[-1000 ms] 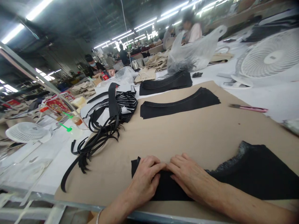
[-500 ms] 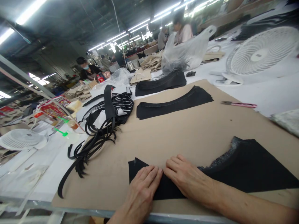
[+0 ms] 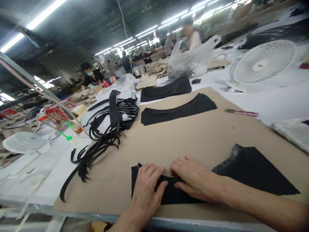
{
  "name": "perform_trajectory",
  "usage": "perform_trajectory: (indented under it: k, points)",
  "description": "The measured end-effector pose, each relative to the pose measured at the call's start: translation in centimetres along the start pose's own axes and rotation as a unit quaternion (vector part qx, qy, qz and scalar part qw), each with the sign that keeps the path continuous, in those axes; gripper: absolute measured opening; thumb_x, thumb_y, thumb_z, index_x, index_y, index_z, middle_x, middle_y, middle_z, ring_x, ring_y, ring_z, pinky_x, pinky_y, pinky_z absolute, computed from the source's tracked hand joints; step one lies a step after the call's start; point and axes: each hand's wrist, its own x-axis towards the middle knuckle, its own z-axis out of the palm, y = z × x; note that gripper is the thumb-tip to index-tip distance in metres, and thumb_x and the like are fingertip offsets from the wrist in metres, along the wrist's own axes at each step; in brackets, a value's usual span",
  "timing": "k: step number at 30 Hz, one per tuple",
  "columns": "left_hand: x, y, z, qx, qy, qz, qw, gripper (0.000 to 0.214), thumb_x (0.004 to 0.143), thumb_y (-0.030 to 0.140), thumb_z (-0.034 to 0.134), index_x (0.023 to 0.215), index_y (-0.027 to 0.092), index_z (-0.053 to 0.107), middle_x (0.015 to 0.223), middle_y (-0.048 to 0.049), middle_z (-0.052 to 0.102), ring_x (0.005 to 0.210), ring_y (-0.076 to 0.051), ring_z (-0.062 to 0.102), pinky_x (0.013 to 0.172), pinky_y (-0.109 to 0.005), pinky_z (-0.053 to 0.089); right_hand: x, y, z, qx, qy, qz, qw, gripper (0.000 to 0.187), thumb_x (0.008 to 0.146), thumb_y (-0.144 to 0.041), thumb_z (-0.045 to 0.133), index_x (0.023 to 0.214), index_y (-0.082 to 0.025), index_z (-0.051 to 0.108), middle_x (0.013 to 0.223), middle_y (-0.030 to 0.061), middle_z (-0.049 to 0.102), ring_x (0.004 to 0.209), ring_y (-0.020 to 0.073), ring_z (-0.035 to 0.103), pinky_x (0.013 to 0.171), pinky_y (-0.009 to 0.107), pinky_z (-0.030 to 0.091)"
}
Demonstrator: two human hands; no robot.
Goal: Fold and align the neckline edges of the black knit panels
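Note:
A black fabric piece with a deep curved cut lies along the front of the brown board. A shiny, rough-looking strip runs along the right part of its curve. My left hand rests on its left end, fingers over the far edge and thumb on the near side. Close beside it, my right hand has its fingers bent over the same edge, thumb lower on the fabric. Between the thumbs and fingers the edge looks turned over. My right forearm hides the middle of the piece.
Behind lie two stacks of curved black pieces. Black strips and striped cloth are at the left. Pink-handled thread snips lie on the right of the brown board. White fans stand on both sides. Co-workers are farther back.
My thumbs have come apart from the fingers, and more of the folded edge shows between my hands. The right hand stays close beside the left. The view has shifted slightly.

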Motion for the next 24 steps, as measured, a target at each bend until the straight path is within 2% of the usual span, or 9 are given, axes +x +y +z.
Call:
perform_trajectory:
  k: [4,7,12,16,24]
  points:
    - [1.6,1.7,0.7,-0.058,-0.070,-0.042,0.995,0.032,0.074,-0.002,0.054,0.095,0.021,0.065,0.096,-0.0020,0.063,0.096,-0.020,0.055,0.089,-0.038,0.047,0.0,0.2,-0.3,0.007,-0.013,0.024,1.000,0.013,0.079,-0.014,0.065,0.090,-0.017,0.060,0.096,0.0080,0.063,0.095,0.0282,0.057,0.096,0.051,0.036]
    - [1.9,1.9,1.0,-0.070,-0.090,-0.048,0.992,0.035,0.074,-0.003,0.050,0.093,0.021,0.066,0.093,-0.0023,0.062,0.094,-0.020,0.054,0.087,-0.036,0.046,-0.2,0.5,-0.6,0.012,-0.028,0.029,0.999,0.010,0.078,-0.013,0.065,0.086,-0.018,0.061,0.089,0.0056,0.063,0.091,0.0268,0.059,0.091,0.047,0.039]
    - [1.9,2.0,1.2,-0.084,-0.100,-0.051,0.990,0.042,0.074,-0.004,0.045,0.094,0.023,0.070,0.092,-0.0019,0.063,0.092,-0.018,0.056,0.083,-0.032,0.046,-0.8,1.2,-0.7,0.022,-0.013,0.022,0.999,0.011,0.075,-0.012,0.066,0.081,-0.019,0.059,0.090,0.0035,0.060,0.088,0.0240,0.057,0.086,0.042,0.040]
    - [1.7,2.3,1.3,-0.088,-0.089,-0.047,0.991,0.043,0.082,-0.001,0.042,0.098,0.025,0.072,0.091,-0.0026,0.063,0.090,-0.017,0.057,0.080,-0.029,0.046,-1.3,1.9,-0.3,0.036,0.009,0.008,0.999,0.013,0.076,-0.010,0.063,0.084,-0.020,0.058,0.091,0.0023,0.059,0.089,0.0233,0.056,0.086,0.041,0.039]
    - [1.6,2.4,1.3,-0.085,-0.075,-0.030,0.993,0.039,0.085,0.002,0.043,0.098,0.024,0.072,0.088,-0.0033,0.064,0.088,-0.017,0.058,0.078,-0.029,0.048,-1.8,2.7,-0.3,0.058,-0.010,0.004,0.998,0.015,0.078,-0.009,0.064,0.088,-0.020,0.059,0.087,0.0028,0.063,0.085,0.0226,0.059,0.075,0.032,0.042]
